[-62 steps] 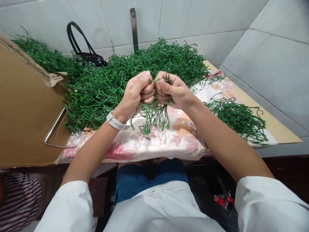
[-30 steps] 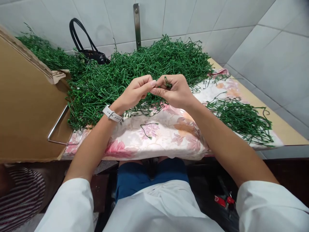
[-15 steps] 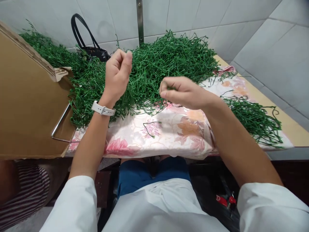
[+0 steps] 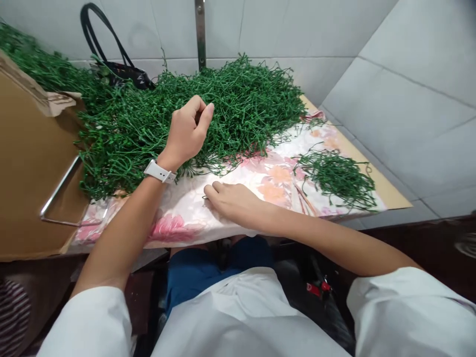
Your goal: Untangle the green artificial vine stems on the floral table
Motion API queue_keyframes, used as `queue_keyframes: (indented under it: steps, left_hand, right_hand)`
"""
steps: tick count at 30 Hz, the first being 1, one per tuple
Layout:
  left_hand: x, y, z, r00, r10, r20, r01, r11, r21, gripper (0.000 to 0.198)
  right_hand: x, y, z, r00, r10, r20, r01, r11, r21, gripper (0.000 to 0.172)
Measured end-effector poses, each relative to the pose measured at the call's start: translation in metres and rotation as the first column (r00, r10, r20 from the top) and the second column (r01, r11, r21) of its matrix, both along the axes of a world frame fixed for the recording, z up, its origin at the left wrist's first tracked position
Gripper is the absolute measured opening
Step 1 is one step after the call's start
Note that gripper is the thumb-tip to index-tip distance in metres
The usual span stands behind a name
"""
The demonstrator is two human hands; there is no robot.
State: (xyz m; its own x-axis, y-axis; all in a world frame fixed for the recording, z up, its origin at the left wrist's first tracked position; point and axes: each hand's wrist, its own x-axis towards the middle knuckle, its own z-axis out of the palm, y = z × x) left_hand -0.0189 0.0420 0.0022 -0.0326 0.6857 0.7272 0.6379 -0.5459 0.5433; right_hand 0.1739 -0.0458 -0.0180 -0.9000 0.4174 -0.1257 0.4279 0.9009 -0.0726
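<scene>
My left hand (image 4: 190, 130), with a white watch (image 4: 159, 171) on its wrist, is raised over the front of a large heap of thin green plastic-looking stems (image 4: 245, 104). Its fingers are curled in, thumb against the forefinger; whatever they may hold is hidden. Low on the flowered cloth (image 4: 182, 198), my right hand (image 4: 234, 202) rests with bent fingers pressed down. A bit of a single green stem (image 4: 205, 197) pokes out at its fingertips, the remainder covered by the hand. To the right lies a smaller pile of the same stems (image 4: 338, 178).
A cardboard box (image 4: 33, 173) stands at the left, a bent metal rod (image 4: 61, 188) by its side. Behind the heap sits a black handbag (image 4: 130, 74) against the tiled wall (image 4: 253, 29). Striped fabric (image 4: 15, 307) shows at lower left.
My right hand has come down from the heap's edge onto the cloth, over the loose stem that lay there. My left hand has lowered slightly, still closed. The view has swung right.
</scene>
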Motion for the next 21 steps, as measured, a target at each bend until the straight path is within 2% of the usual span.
queue_keyframes:
  steps: [4, 6, 7, 9, 10, 12, 13, 15, 17, 18, 21]
  left_hand:
    - [0.006, -0.003, 0.002, 0.999, -0.038, -0.001, 0.038, 0.999, 0.026, 0.073]
    - [0.007, -0.004, 0.004, 0.999, -0.039, -0.009, 0.039, 0.998, 0.042, 0.074]
    - [0.006, -0.004, 0.005, 0.999, -0.038, -0.012, 0.038, 0.998, 0.042, 0.074]
    - [0.005, -0.003, 0.004, 0.999, -0.042, -0.02, 0.042, 0.998, 0.043, 0.072]
    - [0.004, -0.002, 0.003, 0.999, -0.041, -0.017, 0.042, 0.998, 0.044, 0.07]
    - [0.002, 0.001, 0.002, 0.999, -0.036, -0.012, 0.036, 0.998, 0.053, 0.067]
    - [0.002, 0.001, 0.002, 0.999, -0.029, -0.014, 0.029, 0.998, 0.055, 0.066]
    - [0.001, 0.002, 0.003, 1.0, -0.015, -0.027, 0.017, 0.998, 0.057, 0.067]
    - [0.0, 0.001, 0.005, 1.0, -0.007, -0.03, 0.009, 0.998, 0.066, 0.067]
    - [0.0, 0.0, 0.005, 1.0, -0.008, -0.027, 0.01, 0.997, 0.073, 0.065]
    - [0.0, -0.001, 0.006, 0.999, -0.027, -0.016, 0.029, 0.993, 0.114, 0.057]
  right_hand:
    - [0.01, 0.002, 0.007, 0.995, 0.097, -0.032, -0.097, 0.995, -0.027, 0.031]
    - [0.023, 0.007, 0.01, 0.995, 0.059, -0.081, -0.064, 0.996, -0.058, 0.02]
    - [0.033, 0.012, 0.013, 0.994, 0.003, -0.111, -0.012, 0.997, -0.082, 0.014]
    - [0.065, 0.025, 0.023, 0.964, -0.207, -0.169, 0.193, 0.976, -0.098, 0.008]
    - [0.084, 0.033, 0.03, 0.916, -0.345, -0.203, 0.337, 0.939, -0.071, 0.011]
    - [0.127, 0.049, 0.046, 0.777, -0.566, -0.276, 0.593, 0.805, 0.02, 0.018]
    - [0.147, 0.057, 0.052, 0.73, -0.606, -0.317, 0.652, 0.756, 0.058, 0.02]
    - [0.182, 0.07, 0.057, 0.7, -0.63, -0.336, 0.693, 0.713, 0.107, 0.026]
    - [0.205, 0.078, 0.051, 0.722, -0.626, -0.295, 0.682, 0.715, 0.155, 0.024]
    - [0.211, 0.08, 0.044, 0.744, -0.611, -0.27, 0.661, 0.734, 0.16, 0.023]
    - [0.217, 0.08, 0.024, 0.803, -0.568, -0.181, 0.595, 0.783, 0.179, 0.017]
